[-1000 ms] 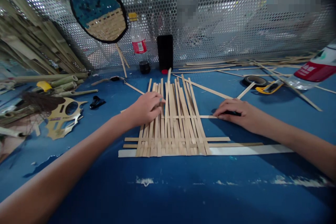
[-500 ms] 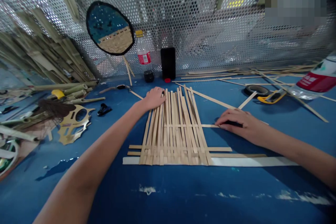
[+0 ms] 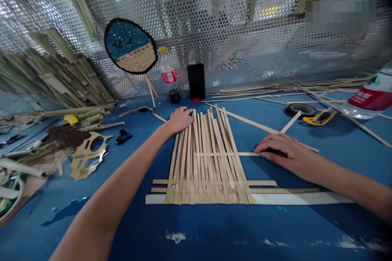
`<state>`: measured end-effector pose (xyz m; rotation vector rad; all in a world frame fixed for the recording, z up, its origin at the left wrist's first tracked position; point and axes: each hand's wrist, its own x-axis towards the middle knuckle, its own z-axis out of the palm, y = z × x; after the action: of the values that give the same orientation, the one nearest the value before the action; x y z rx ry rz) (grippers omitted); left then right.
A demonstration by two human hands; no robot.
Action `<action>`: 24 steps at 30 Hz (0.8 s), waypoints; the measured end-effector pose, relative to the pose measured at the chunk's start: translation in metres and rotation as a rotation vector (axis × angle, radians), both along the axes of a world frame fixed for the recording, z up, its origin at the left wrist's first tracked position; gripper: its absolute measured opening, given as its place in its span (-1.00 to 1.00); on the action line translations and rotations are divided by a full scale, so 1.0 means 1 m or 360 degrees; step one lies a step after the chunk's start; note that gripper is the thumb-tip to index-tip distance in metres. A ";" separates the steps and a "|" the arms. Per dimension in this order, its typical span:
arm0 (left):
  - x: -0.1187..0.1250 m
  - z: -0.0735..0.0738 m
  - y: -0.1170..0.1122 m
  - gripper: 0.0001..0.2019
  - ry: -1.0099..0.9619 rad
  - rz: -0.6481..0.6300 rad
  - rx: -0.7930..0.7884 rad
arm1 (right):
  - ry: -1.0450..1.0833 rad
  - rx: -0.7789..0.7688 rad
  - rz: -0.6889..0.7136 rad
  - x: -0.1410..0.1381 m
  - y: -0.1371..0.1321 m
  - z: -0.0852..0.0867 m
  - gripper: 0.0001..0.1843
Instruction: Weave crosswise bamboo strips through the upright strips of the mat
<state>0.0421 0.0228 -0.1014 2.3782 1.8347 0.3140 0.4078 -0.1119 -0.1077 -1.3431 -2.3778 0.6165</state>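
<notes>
A row of upright bamboo strips [image 3: 211, 147] lies on the blue table, interlaced near the bottom with two crosswise strips above a white band [image 3: 290, 198]. At the far left ends of the row, my left hand [image 3: 181, 120] has its fingers curled over several strips; the fingertips are partly hidden. My right hand [image 3: 277, 147] pinches the right end of a thin cross strip [image 3: 246, 153]. That strip runs leftward among the upright ones, above the woven part, and its left end shows near the row's middle.
Black tape [image 3: 301, 109], a yellow cutter [image 3: 320, 117] and a large bottle [image 3: 369, 98] sit at right. Behind stand a cola bottle [image 3: 171, 77], a black phone [image 3: 196, 81] and a round woven fan [image 3: 131, 47]. Bamboo pieces [image 3: 92, 116] and a black clip [image 3: 123, 136] lie left.
The whole view has shifted, so the table appears slightly lower. Both hands keep their holds, and the cross strip shows little movement among the upright strips.
</notes>
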 end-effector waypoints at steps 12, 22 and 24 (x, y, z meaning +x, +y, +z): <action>-0.006 0.033 -0.004 -0.72 -0.0511 -0.0036 0.0136 | 0.0043 -0.0018 0.0035 0.003 -0.001 -0.001 -0.55; 0.003 0.100 -0.030 -0.76 -0.1326 -0.0252 -0.0093 | 0.0043 -0.0031 0.0061 0.005 0.000 -0.003 -0.58; 0.006 0.108 -0.038 -0.74 -0.1398 -0.0284 -0.0190 | 0.0058 -0.0030 0.0081 0.006 0.001 -0.004 -0.59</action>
<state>0.0477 -0.0151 0.0071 1.8293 1.1768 0.9943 0.4140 -0.1113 -0.1117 -1.2716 -2.3891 0.6735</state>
